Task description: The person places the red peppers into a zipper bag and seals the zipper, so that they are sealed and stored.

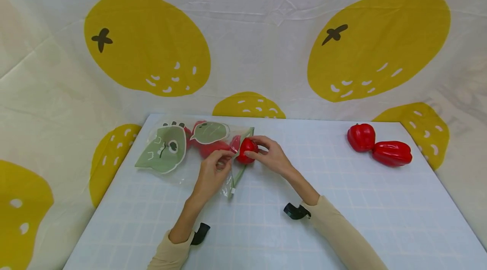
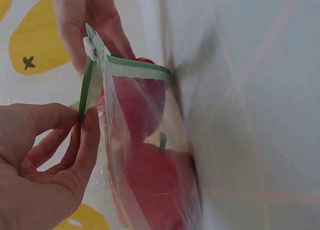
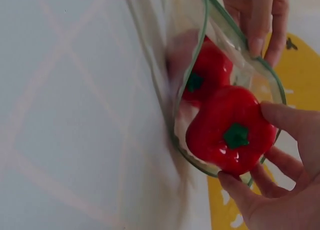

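Note:
A clear zip bag (image 1: 182,177) with green animal prints lies on the table, its green-edged mouth held apart toward the right. My left hand (image 1: 213,173) pinches one lip of that mouth between thumb and fingers. At the opening, my right hand (image 1: 273,156) grips a red bell pepper (image 3: 232,132) by its sides, its green stem facing the right wrist camera. The pepper sits partly within the mouth. Deeper in the bag, another red bell pepper (image 3: 207,72) shows its green stem. Through the plastic in the left wrist view, red peppers (image 2: 150,185) fill the bag.
Two more red bell peppers, one upright (image 1: 361,137) and one on its side (image 1: 392,153), touch each other at the table's far right. The white gridded table (image 1: 342,211) meets a cloth backdrop (image 1: 258,50) with yellow fruit prints. Each wrist bears a black camera mount (image 1: 296,211).

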`<action>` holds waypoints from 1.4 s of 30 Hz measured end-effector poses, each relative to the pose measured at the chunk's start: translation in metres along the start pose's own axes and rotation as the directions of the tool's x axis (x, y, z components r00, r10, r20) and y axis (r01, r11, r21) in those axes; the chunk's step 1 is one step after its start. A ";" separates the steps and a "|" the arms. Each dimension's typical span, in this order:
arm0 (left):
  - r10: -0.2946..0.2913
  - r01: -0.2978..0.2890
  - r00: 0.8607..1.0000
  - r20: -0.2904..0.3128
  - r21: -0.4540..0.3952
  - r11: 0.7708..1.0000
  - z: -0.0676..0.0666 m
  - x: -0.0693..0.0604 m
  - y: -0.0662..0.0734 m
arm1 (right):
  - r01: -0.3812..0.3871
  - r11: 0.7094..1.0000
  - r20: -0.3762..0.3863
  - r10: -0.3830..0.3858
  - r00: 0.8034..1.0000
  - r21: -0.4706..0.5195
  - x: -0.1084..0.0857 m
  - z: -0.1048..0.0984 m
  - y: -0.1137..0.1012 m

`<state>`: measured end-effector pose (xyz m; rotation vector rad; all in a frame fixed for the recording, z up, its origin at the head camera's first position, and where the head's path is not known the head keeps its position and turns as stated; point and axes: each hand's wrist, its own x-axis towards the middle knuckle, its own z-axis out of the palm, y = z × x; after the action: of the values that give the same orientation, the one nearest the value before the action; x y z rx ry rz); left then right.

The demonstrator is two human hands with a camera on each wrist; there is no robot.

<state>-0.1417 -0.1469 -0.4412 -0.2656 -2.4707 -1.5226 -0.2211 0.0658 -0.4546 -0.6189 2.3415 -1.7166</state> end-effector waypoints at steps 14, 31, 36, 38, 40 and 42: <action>-0.027 0.026 1.000 0.007 0.043 0.999 -0.002 -0.002 0.003 | 0.012 0.993 0.057 -0.019 0.998 0.117 0.005 0.014 0.012; -0.027 0.027 1.000 0.002 0.040 0.999 -0.004 -0.002 0.005 | 0.105 0.994 -0.044 -0.106 0.993 -0.026 0.009 0.028 0.013; 0.004 -0.004 1.000 -0.008 0.044 0.999 -0.004 -0.002 0.005 | 0.050 0.999 -0.081 -0.051 0.995 -0.004 0.008 0.032 0.012; 0.015 -0.014 1.000 -0.011 0.049 0.999 -0.004 -0.002 0.005 | 0.035 0.999 -0.089 -0.034 0.995 0.011 0.008 0.034 0.012; 0.022 -0.021 1.000 -0.012 0.048 0.999 -0.004 -0.002 0.004 | 0.027 0.999 -0.094 -0.024 0.995 0.026 0.008 0.035 0.011; 0.027 -0.026 1.000 -0.013 0.048 0.999 -0.004 -0.002 0.004 | 0.021 0.999 -0.098 -0.016 0.995 0.044 0.009 0.037 0.010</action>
<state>-0.1383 -0.1486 -0.4363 -0.2767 -2.4793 -1.4478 -0.2175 0.0328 -0.4753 -0.5629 2.3612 -1.8423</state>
